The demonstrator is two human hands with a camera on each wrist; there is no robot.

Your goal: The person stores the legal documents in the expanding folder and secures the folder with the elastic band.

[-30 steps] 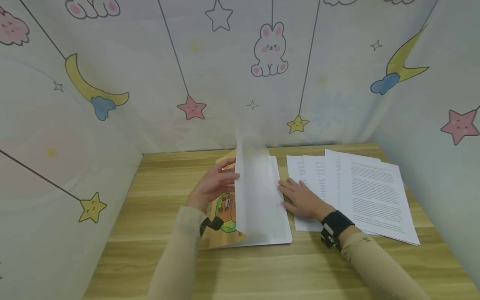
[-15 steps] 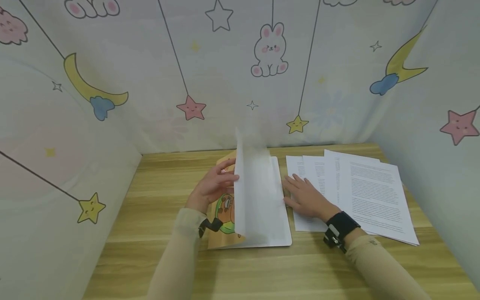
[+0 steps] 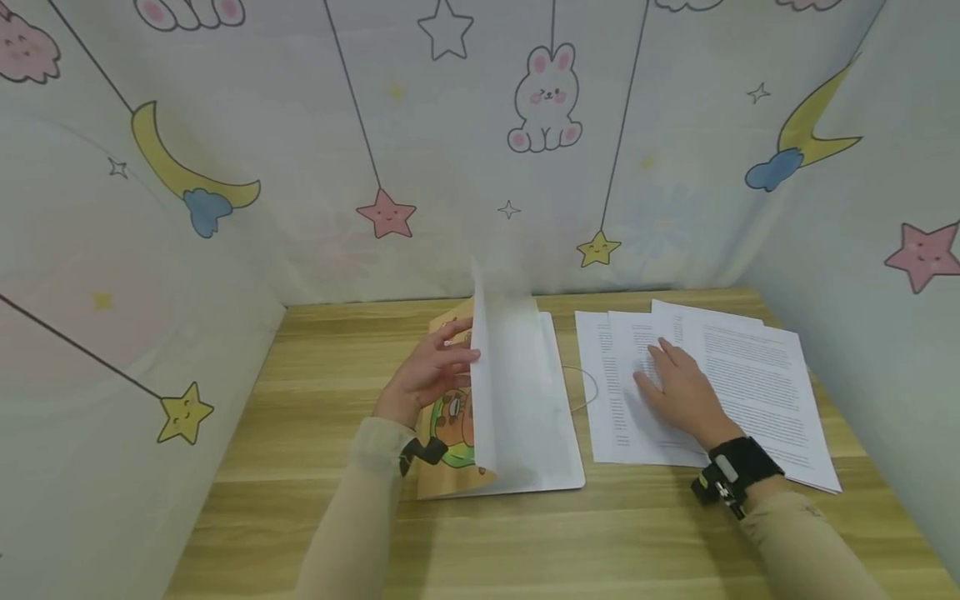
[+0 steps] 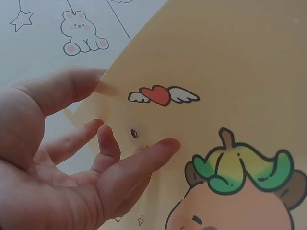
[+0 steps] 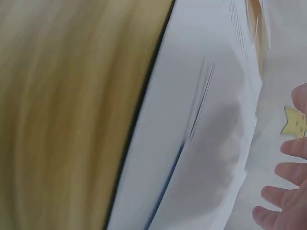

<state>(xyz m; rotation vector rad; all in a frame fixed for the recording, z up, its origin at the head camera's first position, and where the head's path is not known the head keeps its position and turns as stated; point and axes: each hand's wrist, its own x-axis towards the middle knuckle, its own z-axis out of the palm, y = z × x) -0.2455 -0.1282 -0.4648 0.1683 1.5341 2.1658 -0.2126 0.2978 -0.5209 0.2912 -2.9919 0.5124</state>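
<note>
A tan folder (image 3: 450, 479) with cartoon prints lies half open in the middle of the table, its white inside (image 3: 525, 400) showing. My left hand (image 3: 427, 379) holds up the folder's front cover by its edge. In the left wrist view, fingers (image 4: 165, 147) lie against the cover's outer face, beside a winged heart print (image 4: 158, 96). A thin elastic loop (image 3: 596, 387) sticks out from the folder's right edge. My right hand (image 3: 686, 396) hovers low over the printed sheets (image 3: 757, 392), fingers loosely spread and holding nothing. In the right wrist view, its fingertips (image 5: 290, 172) show at the right border.
Several printed sheets overlap in a fan at the right, one corner (image 3: 828, 483) near the side wall. White curtain walls (image 3: 450, 150) with cartoon prints enclose the wooden table (image 3: 330, 375) at the back and sides.
My right hand has lifted off the folder's right edge and moved right over the sheets, uncovering the elastic loop. My left hand and the raised cover have stayed in place.
</note>
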